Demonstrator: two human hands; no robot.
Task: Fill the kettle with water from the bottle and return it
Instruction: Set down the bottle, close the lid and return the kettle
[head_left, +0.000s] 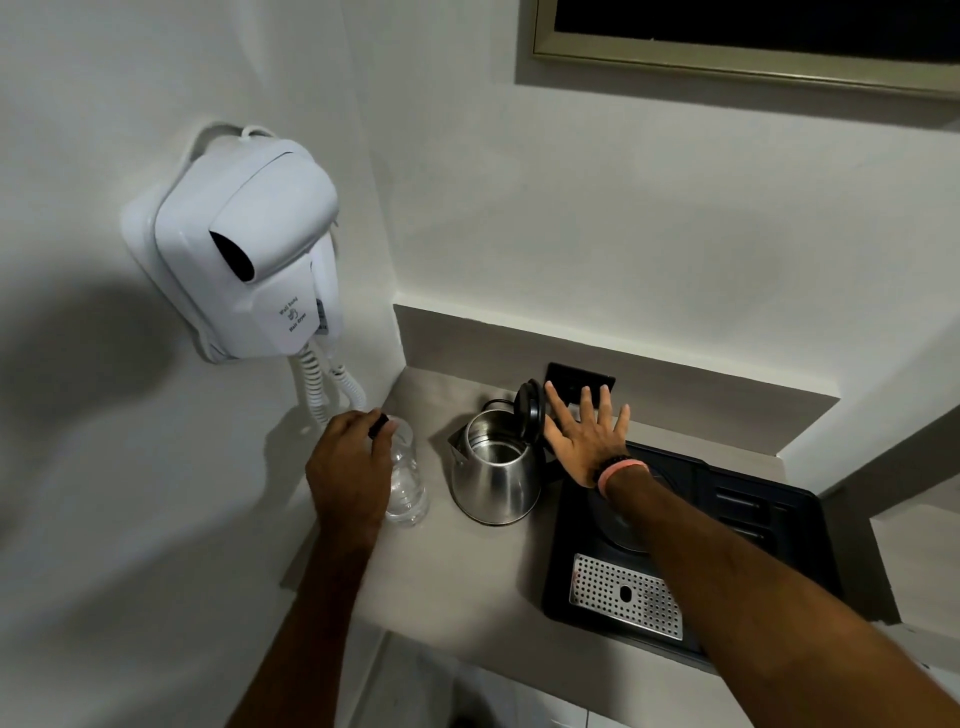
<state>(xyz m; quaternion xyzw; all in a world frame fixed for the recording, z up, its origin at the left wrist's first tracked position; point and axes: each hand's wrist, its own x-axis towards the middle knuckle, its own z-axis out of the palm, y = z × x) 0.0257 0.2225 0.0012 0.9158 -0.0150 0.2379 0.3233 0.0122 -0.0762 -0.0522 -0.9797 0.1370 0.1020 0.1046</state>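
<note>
Head view looks down on a grey counter (467, 561) set in a white corner. Left of middle stands a clear plastic bottle (408, 483), upright on the counter, with water visible in its lower part. The left hand (348, 467) is wrapped over the bottle's top from the near-left side, fingers curled around the neck and the dark cap (379, 423); whether the cap is on tight or loosened I cannot tell. Just right of the bottle, apart from it, sits the steel kettle (493, 475), upright on the bare counter, spout pointing left. Its black lid (530, 410) is tipped up at the far right of the rim, so the shiny inside shows. The right hand (587, 436) hovers flat just right of the lid, fingers spread wide and holding nothing, the thumb side close to the lid; whether it touches I cannot say. A pink band and a dark one (621, 470) circle that wrist. Right of the kettle lies a black tray (753, 530) carrying the round kettle base (621, 530), partly hidden under the right forearm, and a perforated metal drip plate (626, 595) at its near edge. A dark socket plate (579, 382) sits on the far wall behind the hand. On the left wall hangs a white hair dryer (249, 249) with its coiled cord (322, 387) dropping toward the counter.
</note>
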